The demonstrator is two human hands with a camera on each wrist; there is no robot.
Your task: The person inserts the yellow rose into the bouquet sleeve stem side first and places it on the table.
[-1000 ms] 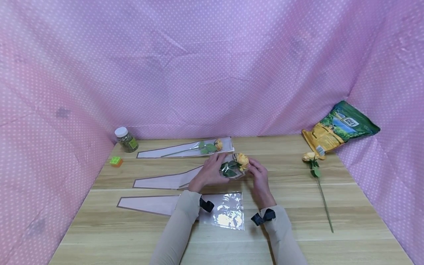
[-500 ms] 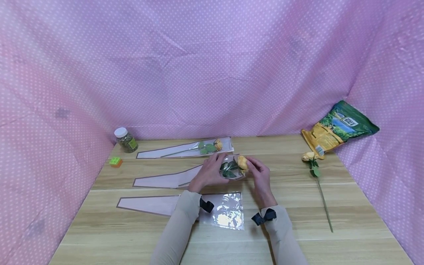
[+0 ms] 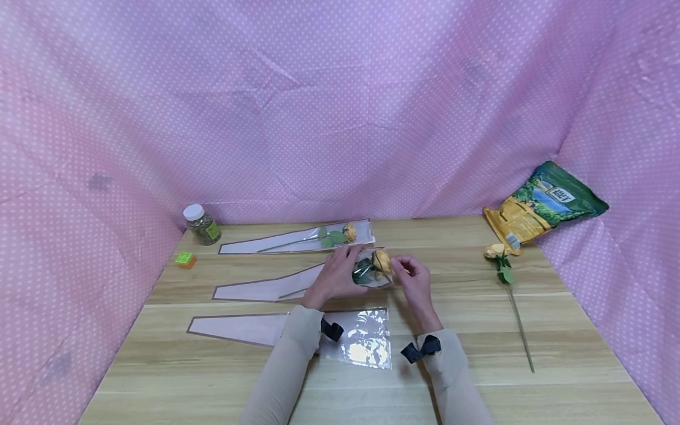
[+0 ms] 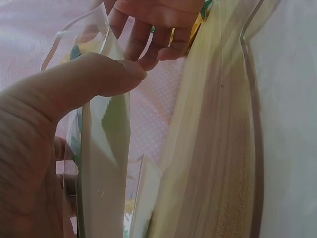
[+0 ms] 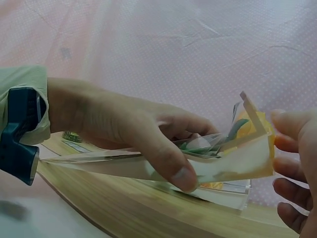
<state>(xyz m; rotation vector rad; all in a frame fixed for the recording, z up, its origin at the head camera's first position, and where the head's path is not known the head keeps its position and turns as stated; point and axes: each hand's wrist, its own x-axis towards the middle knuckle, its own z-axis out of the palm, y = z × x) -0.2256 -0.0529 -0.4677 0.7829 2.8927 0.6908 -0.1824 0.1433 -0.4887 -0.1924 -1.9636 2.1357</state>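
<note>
Left hand [image 3: 336, 274] grips the film sleeve [image 3: 270, 287], yellow rose [image 3: 363, 271] inside, bloom [image 3: 382, 262] at that hand's 3 o'clock. Right hand [image 3: 415, 284] at the bloom; can't tell from here if pinching. Hard shove risks crumpling it against the sleeve edge.

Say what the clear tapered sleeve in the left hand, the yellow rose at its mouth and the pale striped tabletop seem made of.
Clear tapered sleeve: probably glossy plastic film; it glints, and green leaves show through.
Yellow rose: perhaps matte fabric, as no shine shows; real petals aren't ruled out.
Pale striped tabletop: satin wood or laminate, by its grain.
</note>
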